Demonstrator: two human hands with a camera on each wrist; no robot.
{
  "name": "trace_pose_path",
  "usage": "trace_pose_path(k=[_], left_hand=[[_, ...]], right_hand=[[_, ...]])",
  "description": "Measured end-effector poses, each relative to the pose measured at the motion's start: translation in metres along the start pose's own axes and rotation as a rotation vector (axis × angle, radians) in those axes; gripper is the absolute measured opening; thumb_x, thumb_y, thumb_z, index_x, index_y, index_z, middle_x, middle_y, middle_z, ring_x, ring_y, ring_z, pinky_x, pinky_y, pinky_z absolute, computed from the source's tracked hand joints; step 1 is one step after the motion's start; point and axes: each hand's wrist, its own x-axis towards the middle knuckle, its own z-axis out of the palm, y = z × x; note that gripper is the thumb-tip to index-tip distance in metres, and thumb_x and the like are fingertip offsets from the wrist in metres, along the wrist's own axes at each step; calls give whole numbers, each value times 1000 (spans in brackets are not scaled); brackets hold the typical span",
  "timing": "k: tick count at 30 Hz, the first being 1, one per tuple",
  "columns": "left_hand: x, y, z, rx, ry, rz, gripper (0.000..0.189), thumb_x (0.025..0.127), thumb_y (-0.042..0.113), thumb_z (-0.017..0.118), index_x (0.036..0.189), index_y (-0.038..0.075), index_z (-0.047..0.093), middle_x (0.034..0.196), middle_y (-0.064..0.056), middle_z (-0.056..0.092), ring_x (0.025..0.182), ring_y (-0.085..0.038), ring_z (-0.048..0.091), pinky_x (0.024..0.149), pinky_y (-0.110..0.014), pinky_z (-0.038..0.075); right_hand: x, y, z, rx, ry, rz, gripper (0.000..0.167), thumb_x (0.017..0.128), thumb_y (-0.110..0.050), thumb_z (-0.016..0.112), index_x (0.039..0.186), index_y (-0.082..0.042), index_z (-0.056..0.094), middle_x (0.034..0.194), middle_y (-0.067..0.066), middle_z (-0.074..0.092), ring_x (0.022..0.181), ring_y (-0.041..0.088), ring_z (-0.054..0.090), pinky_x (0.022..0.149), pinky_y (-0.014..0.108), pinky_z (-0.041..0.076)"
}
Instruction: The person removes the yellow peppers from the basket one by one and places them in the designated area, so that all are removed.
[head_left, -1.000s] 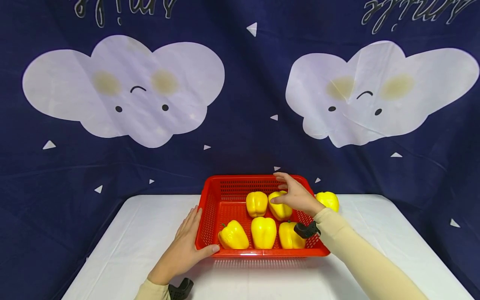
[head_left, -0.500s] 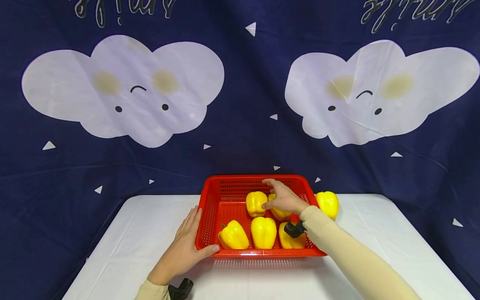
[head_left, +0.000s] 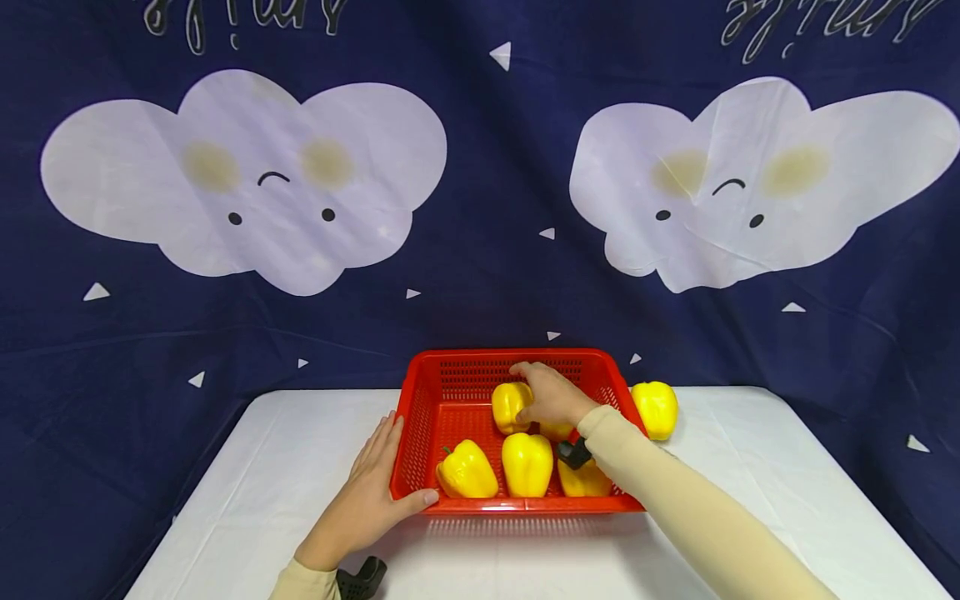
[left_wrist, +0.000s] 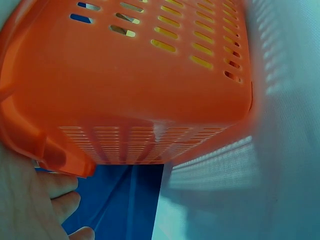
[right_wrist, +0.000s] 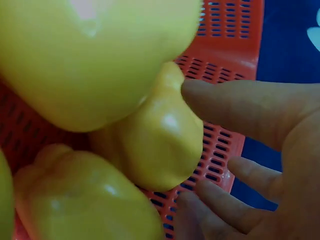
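Observation:
A red plastic basket [head_left: 525, 505] holds several yellow bell peppers. My left hand [head_left: 363, 492] rests along its left side with straight fingers, the thumb over the front corner of the rim. My right hand [head_left: 553, 396] reaches into the back of the basket. Its thumb is at the near right side of the back middle bell pepper [head_left: 508, 407] and its fingers spread behind it. In the right wrist view, the thumb meets or nearly meets that bell pepper [right_wrist: 160, 140], and a gap separates the other fingers from it. The hand partly covers the back right bell pepper [head_left: 555, 431].
Along the basket's front stand a left bell pepper [head_left: 468, 469], a middle one [head_left: 527, 467] and a right one [head_left: 583, 479], partly behind the wrist strap. Another bell pepper [head_left: 655, 411] sits outside, right of the basket, on the white tablecloth [head_left: 247, 500]. A dark blue curtain [head_left: 495, 250] hangs behind.
My right hand has moved left and slightly lower, from over the back right bell pepper to the back middle one. My left hand, the basket and the bell peppers have stayed in place.

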Motion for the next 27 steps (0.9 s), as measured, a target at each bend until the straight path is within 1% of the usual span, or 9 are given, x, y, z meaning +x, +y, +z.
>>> trace_pose_path(k=[2, 4, 6, 9, 10, 15, 20, 27], left_hand=[[0, 0, 0, -2, 1, 0, 108, 84, 56, 74, 159, 1, 20, 166, -18, 14, 151, -41, 14, 114, -68, 18], [0, 0, 0, -8, -3, -4, 108, 84, 56, 73, 159, 1, 20, 166, -18, 14, 151, -40, 14, 114, -68, 18], [1, 0, 0, -12, -5, -9, 108, 84, 56, 74, 159, 1, 20, 166, -18, 14, 152, -40, 13, 115, -68, 18], [1, 0, 0, -15, -10, -15, 109, 84, 56, 74, 159, 0, 20, 166, -18, 13, 152, -40, 13, 115, -68, 17], [1, 0, 0, -13, -10, -15, 109, 84, 56, 73, 159, 0, 20, 166, -18, 13, 152, -40, 13, 115, -68, 18], [1, 1, -1, -13, -7, -15, 109, 83, 57, 74, 160, 1, 20, 166, -18, 13, 152, -40, 13, 114, -68, 18], [1, 0, -1, -11, -6, -11, 109, 83, 57, 73, 160, 1, 20, 166, -17, 13, 152, -39, 13, 114, -69, 19], [1, -1, 0, -8, -6, -10, 108, 84, 57, 73, 160, 1, 20, 166, -17, 14, 152, -39, 13, 114, -69, 19]], right_hand=[[1, -1, 1, -28, -12, 16, 75, 78, -12, 87, 142, -3, 51, 138, 17, 56, 126, 34, 52, 111, 53, 38], [3, 0, 3, -59, -20, 28, 75, 77, -15, 88, 142, -4, 51, 138, 15, 57, 126, 34, 52, 109, 56, 36], [5, 4, 4, -79, -25, 32, 76, 76, -19, 89, 141, -5, 52, 136, 14, 59, 125, 33, 53, 105, 57, 35], [8, 8, 6, -106, -33, 31, 79, 74, -25, 91, 141, -6, 53, 133, 12, 62, 122, 31, 55, 92, 53, 34], [8, 10, 6, -114, -36, 30, 80, 74, -27, 91, 141, -6, 53, 133, 11, 62, 121, 31, 56, 90, 53, 32], [9, 14, 6, -135, -69, 35, 82, 74, -32, 90, 142, -6, 51, 135, 13, 60, 122, 32, 55, 93, 54, 29], [11, 18, 6, -140, -93, 40, 85, 74, -36, 90, 144, -6, 50, 135, 12, 60, 120, 32, 56, 94, 54, 30], [18, 18, 10, -140, -132, 54, 87, 74, -37, 90, 144, -7, 49, 125, 9, 64, 111, 29, 59, 89, 50, 35]])
